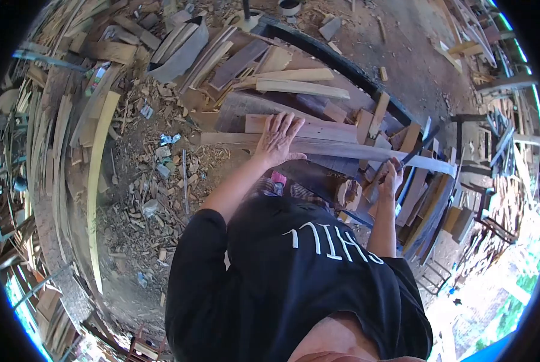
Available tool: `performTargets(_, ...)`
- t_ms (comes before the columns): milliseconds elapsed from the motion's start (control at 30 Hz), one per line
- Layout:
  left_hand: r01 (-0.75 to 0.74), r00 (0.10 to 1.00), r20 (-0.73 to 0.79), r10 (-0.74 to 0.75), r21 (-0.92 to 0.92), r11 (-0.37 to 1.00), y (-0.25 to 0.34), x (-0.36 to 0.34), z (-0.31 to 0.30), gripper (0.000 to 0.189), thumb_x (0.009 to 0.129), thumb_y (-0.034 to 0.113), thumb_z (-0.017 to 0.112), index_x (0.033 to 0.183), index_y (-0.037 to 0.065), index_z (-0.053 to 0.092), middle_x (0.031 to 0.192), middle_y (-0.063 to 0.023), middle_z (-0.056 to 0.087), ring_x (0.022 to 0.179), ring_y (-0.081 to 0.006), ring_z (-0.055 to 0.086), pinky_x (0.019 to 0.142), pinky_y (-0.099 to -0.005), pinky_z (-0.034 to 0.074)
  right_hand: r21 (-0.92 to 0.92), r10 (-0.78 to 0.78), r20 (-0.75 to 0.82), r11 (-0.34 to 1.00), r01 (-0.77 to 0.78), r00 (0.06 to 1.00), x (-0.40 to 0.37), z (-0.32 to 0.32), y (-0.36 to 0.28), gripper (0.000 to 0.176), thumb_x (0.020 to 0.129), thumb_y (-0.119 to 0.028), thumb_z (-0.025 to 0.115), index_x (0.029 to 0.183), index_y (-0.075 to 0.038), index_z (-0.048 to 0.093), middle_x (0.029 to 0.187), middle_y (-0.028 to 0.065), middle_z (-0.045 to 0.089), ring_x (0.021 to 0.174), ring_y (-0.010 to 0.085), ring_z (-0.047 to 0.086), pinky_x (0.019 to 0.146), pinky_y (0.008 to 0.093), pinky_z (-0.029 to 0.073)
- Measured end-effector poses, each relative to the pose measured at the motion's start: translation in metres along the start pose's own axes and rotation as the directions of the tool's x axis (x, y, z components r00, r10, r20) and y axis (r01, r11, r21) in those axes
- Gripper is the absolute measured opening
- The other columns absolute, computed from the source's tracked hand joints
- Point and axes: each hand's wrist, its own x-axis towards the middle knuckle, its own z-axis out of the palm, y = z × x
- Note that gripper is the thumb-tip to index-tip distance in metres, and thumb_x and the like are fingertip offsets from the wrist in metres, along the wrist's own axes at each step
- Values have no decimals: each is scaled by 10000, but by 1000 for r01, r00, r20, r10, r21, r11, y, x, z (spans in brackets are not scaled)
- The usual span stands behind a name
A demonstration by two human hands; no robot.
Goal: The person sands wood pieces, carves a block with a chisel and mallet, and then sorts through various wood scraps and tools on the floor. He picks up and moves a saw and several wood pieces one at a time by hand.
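Note:
A long, narrow wooden strip (336, 148) lies across the work area in front of me. My left hand (277, 140) rests flat over the strip and a shorter reddish board (327, 130) behind it, fingers spread. At the strip's right part, my right hand (392, 176) is closed around a dark tool with a long blade-like end (422, 145), which slants up and right across the strip. Its exact kind I cannot tell. Just left of my right hand a round-ended wooden block (349, 194) stands close to my body.
Offcuts and boards (303, 85) are piled beyond the strip, bordered by a dark beam (342, 63). Wood chips (155, 211) cover the ground at left, beside a pale curved strip (96, 187). A grey container (182, 51) with wood pieces stands at the upper left. More planks (421, 208) lean at right.

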Motion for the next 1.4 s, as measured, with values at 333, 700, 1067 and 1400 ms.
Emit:
performTargets(333,-112,992,59,110,37,993,-2,-8,5,664,849,607,538,1455,421,340,1575,-149,155,1405,-472,163,1096,-608,175,-418,-237,27,880,226,971,-57,-18,22,162,944,-197,612,1003,-47,628,773,-12,575,606,56,483,544,235,410)
performTargets(700,-181,983,25,179,103,978,-9,-6,16,618,857,632,485,1426,407,393,1529,-155,246,1379,-468,199,1096,-595,194,-567,-388,459,565,599,799,-105,55,0,284,863,-144,670,1124,-34,637,829,116,599,720,228,583,680,338,476)
performTargets(1067,-148,988,56,144,66,987,-14,-19,7,666,843,540,585,1446,356,369,1554,-110,218,1422,-407,171,1113,-577,211,-656,-153,694,268,706,703,-88,142,-2,456,866,-349,657,1302,-245,569,924,162,631,862,364,631,750,445,495)
performTargets(1400,160,985,39,-168,159,974,-33,-107,-27,792,829,372,672,1486,126,305,1559,-55,224,1435,-311,189,1103,-558,219,-664,-93,707,254,703,701,-84,145,-7,466,861,-337,671,1313,-270,574,924,178,647,866,363,641,779,443,491)
